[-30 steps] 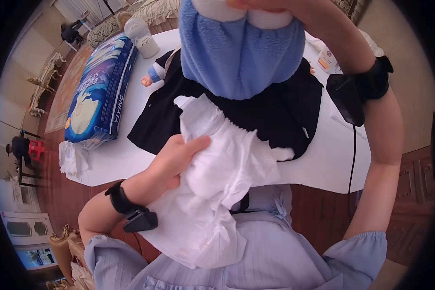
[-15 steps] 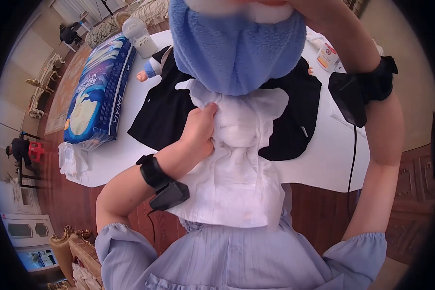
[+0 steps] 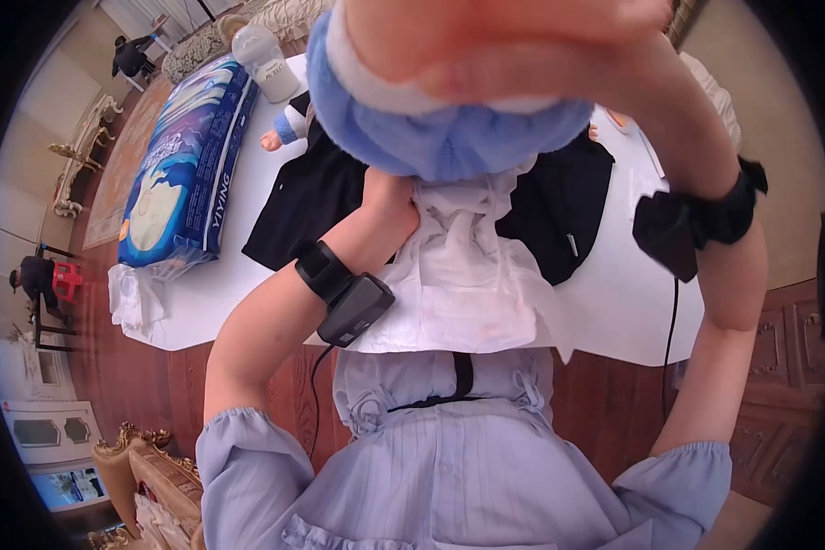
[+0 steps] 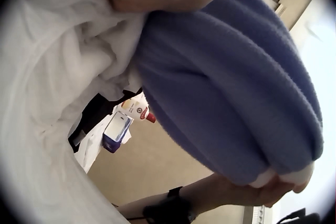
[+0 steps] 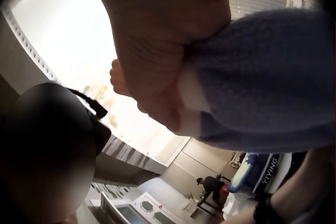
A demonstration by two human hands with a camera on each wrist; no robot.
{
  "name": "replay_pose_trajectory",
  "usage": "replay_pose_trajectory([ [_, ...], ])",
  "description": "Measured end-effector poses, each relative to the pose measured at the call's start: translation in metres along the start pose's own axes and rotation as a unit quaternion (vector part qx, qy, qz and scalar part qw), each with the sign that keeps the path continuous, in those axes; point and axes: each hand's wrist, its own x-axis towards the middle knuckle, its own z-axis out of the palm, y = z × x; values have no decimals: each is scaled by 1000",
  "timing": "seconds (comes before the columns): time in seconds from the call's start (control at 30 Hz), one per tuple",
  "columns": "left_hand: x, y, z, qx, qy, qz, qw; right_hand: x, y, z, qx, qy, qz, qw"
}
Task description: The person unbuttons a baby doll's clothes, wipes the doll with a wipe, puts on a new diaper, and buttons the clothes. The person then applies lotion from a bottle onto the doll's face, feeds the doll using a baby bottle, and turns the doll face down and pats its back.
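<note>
Since the earlier frames the white diaper [image 3: 467,275] has travelled up from the lap to sit right under the doll's blue fleece legs [image 3: 449,137], and the left hand [image 3: 390,206] has climbed with it while the doll has swung closer to the head camera. Nearest the lens, across the top of the frame, the right hand [image 3: 513,41] is clenched round the white-cuffed ends of the legs, holding the doll aloft; the right wrist view shows its fingers [image 5: 157,66] wrapped tight on that cuff. Just below, at centre frame, the left hand is buried in bunched diaper cloth against the fleece; its fingers are hidden, so I cannot tell whether they pinch the fabric or merely press it. To do this step well, I would keep the legs lifted steadily, spread the crumpled upper edge flat against the doll rather than leaving it wadded, and centre the pad before lowering. Behind, in mid frame, a black garment [image 3: 559,202] lies on the white table [image 3: 632,302]. Farther back, at upper left, rest a blue diaper pack [image 3: 179,165] and a pale bottle [image 3: 266,60].
</note>
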Motion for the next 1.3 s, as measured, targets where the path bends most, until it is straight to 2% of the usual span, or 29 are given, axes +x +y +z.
replay_pose_trajectory([
  [0.03, 0, 0, -1, -1, 1, 0, 1000, -4, -155, 59, 3, 0, -8, 1000],
  [0.07, 1, 1, -4, 9, -9, -20, 1000, -4, -158, 61, 7, -1, -17, 1000],
  [0.1, 3, 5, -5, 18, -20, -39, 999, 6, -39, 32, 10, -3, -26, 1000],
  [0.17, 1, 12, -17, 35, -40, -77, 996, 11, -46, 37, 17, -5, -35, 999],
  [0.23, -34, 36, -70, 50, -57, -114, 991, 24, -87, 51, -34, -64, 83, 994],
  [0.27, -12, 23, -43, 58, -66, -133, 987, 29, -104, 58, -60, -93, 141, 984],
  [0.3, -17, 27, -51, 68, -76, -152, 983, 21, -107, 75, -82, -46, 136, 986],
  [0.4, -40, 40, -82, 99, -106, -208, 967, 6, -118, 91, -91, -77, 132, 984],
  [0.43, -56, 42, -78, 98, -105, -208, 967, 3, -121, 96, -90, -77, 132, 984],
  [0.47, -82, 46, -70, 287, -103, -48, 951, 1, -124, 101, -106, -103, 134, 980],
  [0.5, -102, 45, -67, 458, -95, 114, 876, -2, -126, 106, -121, -130, 136, 975],
  [0.53, -110, 35, -73, 425, -131, 207, 871, -6, -128, 111, -121, -128, 136, 975],
  [0.57, -121, 36, -71, 534, -100, 323, 775, -11, -129, 117, -134, -158, 125, 970],
  [0.6, -129, 39, -67, 625, -64, 427, 650, -13, -129, 120, -148, -187, 113, 965],
  [0.63, -130, 43, -69, 625, -64, 427, 651, -15, -129, 121, -148, -187, 113, 965],
  [0.7, -129, 51, -74, 710, -162, 569, 382, -17, -128, 121, -140, -139, 108, 974],
  [0.73, -130, 53, -72, 709, -160, 569, 384, -16, -129, 118, -138, -141, 107, 974],
  [0.8, -130, 58, -60, 714, -322, 558, 273, -10, -131, 103, -161, -94, 121, 975],
  [0.83, -125, 57, -53, 713, -322, 560, 273, -7, -133, 95, -179, -72, 126, 973],
  [0.9, -114, 53, -37, 710, -370, 560, 211, -9, -137, 78, -191, -95, 134, 968],
  [0.93, -113, 54, -36, 708, -372, 562, 211, -13, -140, 71, -201, -117, 140, 962],
  [1.0, -111, 57, -35, 713, -406, 548, 161, -24, -149, 58, -207, -142, 143, 957],
  [1.03, -112, 62, -37, 712, -407, 549, 163, -31, -155, 53, -223, -186, 141, 947],
  [1.07, -112, 70, -41, 710, -412, 537, 197, -37, -160, 48, -238, -229, 138, 934],
  [1.1, -113, 76, -44, 708, -416, 523, 229, -46, -162, 46, -237, -229, 140, 934],
  [1.13, -112, 78, -48, 707, -418, 522, 229, -57, -165, 46, -259, -262, 115, 923],
  [1.2, -110, 79, -56, 674, -413, 532, 304, -71, -167, 46, -279, -293, 92, 910],
  [1.27, -109, 77, -60, 666, -419, 524, 326, -79, -165, 45, -320, -377, 35, 869],
  [1.3, -109, 77, -61, 658, -420, 523, 342, -80, -163, 44, -319, -377, 36, 869],
])
